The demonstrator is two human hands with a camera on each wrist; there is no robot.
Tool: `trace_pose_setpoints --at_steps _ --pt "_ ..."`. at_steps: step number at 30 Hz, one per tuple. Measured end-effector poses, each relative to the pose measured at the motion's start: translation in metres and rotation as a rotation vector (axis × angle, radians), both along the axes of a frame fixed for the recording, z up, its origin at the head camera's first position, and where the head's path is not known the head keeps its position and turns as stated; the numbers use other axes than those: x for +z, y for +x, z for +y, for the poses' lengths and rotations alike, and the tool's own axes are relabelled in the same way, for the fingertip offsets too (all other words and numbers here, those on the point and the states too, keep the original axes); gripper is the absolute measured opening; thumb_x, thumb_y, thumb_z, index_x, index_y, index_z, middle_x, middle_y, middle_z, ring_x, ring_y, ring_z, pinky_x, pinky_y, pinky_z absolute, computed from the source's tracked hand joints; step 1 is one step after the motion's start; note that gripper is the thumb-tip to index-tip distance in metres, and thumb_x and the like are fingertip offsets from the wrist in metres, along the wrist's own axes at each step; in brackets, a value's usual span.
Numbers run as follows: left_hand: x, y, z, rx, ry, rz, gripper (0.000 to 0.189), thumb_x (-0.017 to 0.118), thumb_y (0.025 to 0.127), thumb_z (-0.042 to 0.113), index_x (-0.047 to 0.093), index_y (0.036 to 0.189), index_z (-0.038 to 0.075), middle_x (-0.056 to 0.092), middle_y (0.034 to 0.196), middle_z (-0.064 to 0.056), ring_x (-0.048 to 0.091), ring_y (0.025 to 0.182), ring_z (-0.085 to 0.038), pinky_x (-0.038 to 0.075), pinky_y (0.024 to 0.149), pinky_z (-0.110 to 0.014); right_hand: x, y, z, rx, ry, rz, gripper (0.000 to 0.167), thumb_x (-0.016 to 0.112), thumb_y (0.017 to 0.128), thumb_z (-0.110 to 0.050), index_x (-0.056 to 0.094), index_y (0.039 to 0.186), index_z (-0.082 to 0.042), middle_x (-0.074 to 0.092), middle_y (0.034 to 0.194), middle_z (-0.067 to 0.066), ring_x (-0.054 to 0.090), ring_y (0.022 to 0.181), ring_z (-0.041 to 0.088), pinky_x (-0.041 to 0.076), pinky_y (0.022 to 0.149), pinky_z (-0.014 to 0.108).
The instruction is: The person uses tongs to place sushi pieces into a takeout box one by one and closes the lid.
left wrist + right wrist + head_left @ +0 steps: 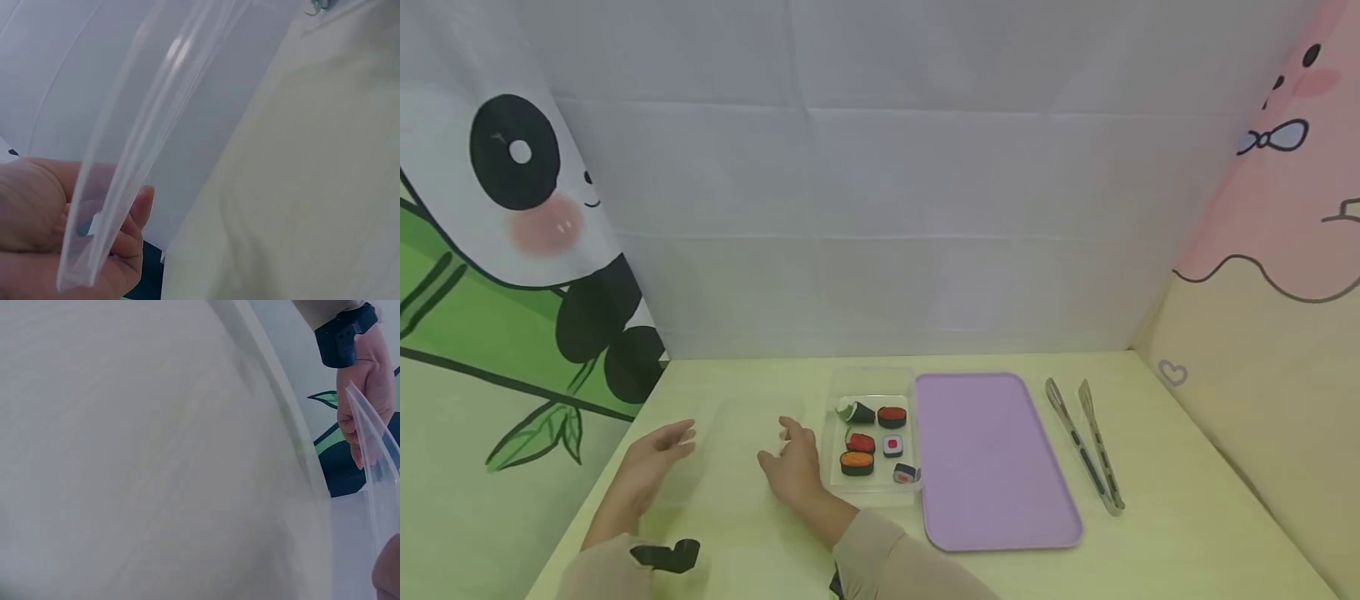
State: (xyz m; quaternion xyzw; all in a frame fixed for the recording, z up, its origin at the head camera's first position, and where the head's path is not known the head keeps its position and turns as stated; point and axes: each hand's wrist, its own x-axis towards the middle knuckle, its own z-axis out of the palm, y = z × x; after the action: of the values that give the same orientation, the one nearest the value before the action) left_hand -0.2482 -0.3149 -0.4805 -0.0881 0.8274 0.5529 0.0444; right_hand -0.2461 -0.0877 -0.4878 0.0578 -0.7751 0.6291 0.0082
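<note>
A clear plastic lid point(159, 100), thin and see-through, is held raised above the table between both hands. My left hand point(651, 467) grips its left edge, with fingers and thumb on either side of the rim in the left wrist view. On the lid's right side is my right hand point(796, 468), pinching the edge; only a fingertip of it appears in the right wrist view. Just right of that hand stands an open clear plastic box point(868, 498), with several toy sushi pieces inside, among them an orange-topped one point(857, 463) and a red-topped one point(892, 417).
Touching the box's right side, a purple tray point(992, 458) lies on the pale yellow table point(1180, 500). Metal tongs point(1086, 450) lie spread farther right. A white curtain point(887, 183) hangs behind the table, and printed cloths with cartoon figures line both sides.
</note>
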Motion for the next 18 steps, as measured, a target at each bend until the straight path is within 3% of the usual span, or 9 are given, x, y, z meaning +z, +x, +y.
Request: trace_pose_setpoints --at_steps 10,18 --pt "0.026 -0.007 0.040 -0.062 0.085 0.109 0.055 0.053 0.102 0.013 0.030 0.148 -0.008 0.029 0.151 -0.028 0.022 0.141 -0.041 0.022 0.112 -0.055 0.044 -0.020 0.057 0.079 0.103 -0.020 0.053 0.075 0.084 -0.008 0.055 0.133 -0.002 0.054 0.105 0.004 0.049 0.078 0.010 0.046 0.063 0.024" --pt "0.036 -0.017 0.090 -0.104 0.142 0.131 0.049 0.054 0.100 0.007 0.038 0.144 -0.006 0.037 0.146 -0.027 0.033 0.136 -0.038 0.031 0.108 -0.050 0.053 -0.036 0.120 0.126 0.159 -0.053 0.053 0.074 0.087 -0.015 0.054 0.135 -0.007 0.055 0.114 0.007 0.054 0.100 0.022 0.051 0.070 0.030"
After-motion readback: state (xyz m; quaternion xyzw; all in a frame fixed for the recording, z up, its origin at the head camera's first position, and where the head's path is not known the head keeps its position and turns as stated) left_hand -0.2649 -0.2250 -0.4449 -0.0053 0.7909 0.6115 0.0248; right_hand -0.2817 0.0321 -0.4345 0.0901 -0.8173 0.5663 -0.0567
